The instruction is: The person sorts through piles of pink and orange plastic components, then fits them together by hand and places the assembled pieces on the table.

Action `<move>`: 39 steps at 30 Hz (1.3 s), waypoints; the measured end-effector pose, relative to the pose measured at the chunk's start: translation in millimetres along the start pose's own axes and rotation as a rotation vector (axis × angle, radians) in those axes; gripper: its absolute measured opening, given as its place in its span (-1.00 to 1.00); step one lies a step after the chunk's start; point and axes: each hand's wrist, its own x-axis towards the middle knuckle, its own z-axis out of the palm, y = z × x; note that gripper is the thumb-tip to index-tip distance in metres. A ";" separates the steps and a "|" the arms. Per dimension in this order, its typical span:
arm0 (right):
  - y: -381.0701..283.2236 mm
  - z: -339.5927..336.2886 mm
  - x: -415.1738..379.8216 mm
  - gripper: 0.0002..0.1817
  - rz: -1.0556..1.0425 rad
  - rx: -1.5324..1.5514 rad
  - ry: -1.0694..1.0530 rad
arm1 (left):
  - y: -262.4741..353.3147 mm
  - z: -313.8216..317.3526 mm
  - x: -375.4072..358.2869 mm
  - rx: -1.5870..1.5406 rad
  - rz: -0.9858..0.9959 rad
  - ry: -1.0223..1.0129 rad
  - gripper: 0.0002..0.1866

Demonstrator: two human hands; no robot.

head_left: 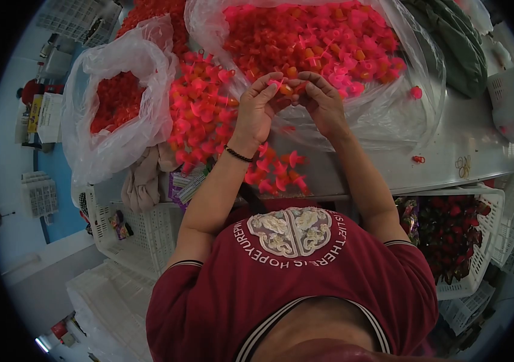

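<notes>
My left hand [258, 108], with a dark beaded bracelet at the wrist, pinches a small pink and orange plastic piece [285, 89]. Close beside it, the fingers of my right hand [324, 107] are closed on a small red piece [299, 88]; whether the two pieces are joined cannot be made out. Both hands are raised at the near edge of a large clear plastic bag [417, 123] full of pink, red and orange pieces [323, 45]. To the left of my left hand, a loose heap of similar pink and orange pieces [199, 114] covers the metal table.
A second clear bag [79, 130] holds red pieces [118, 99] at left. On the metal table [383, 172] lie a red piece [418, 159] and rubber bands [463, 166]. A white crate [489, 241] with dark red items stands at right; dark green cloth [456, 48] lies behind.
</notes>
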 end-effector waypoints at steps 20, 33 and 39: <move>3.8 7.1 -5.8 -0.55 -0.341 -1.116 -0.008 | 2.9 7.1 -11.3 0.773 0.207 0.034 -0.74; 17.6 14.2 -11.8 -0.31 -0.677 -1.313 -0.137 | -4.7 0.5 -11.1 1.230 0.425 0.022 -0.80; 17.1 20.0 -14.2 -0.39 -0.706 -1.262 -0.111 | -1.3 -3.5 -10.6 0.854 0.144 0.155 -0.87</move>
